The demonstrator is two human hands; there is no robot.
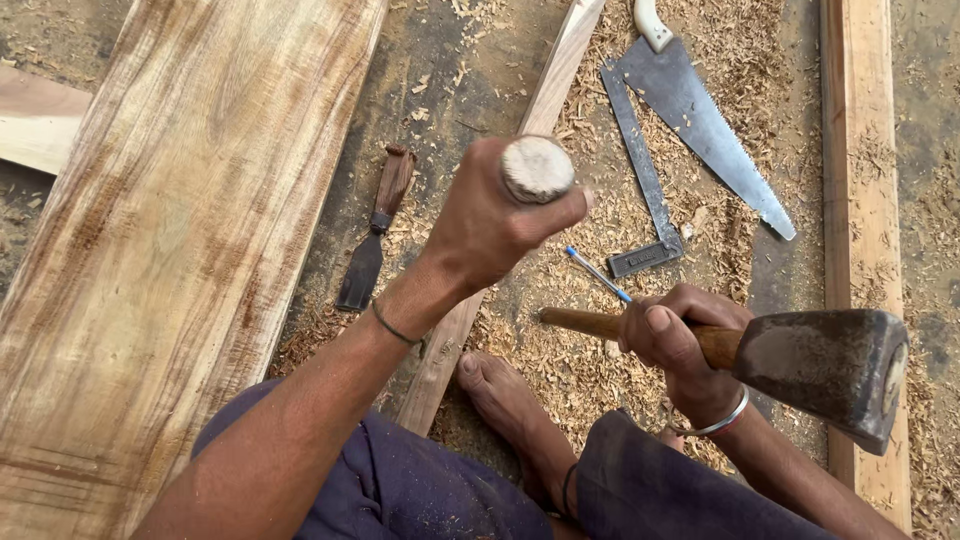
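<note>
Left hand (495,225) grips chisel handle (537,168) upright; right hand (675,345) clasps hammer (815,365) alongside.

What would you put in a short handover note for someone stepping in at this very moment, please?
Left hand: closed round an upright chisel handle, standing over the narrow wood strip; its blade is hidden under the fist.
Right hand: grip closed on the hammer, head raised off to the right, not touching the chisel.
A bare foot rests beside the strip.
Lying in the shavings: second chisel, blue pen, try square, handsaw. Wide plank to the left.
Done: shavings show cutting has happened. The cut itself is hidden, so what is left cannot be told.
</note>
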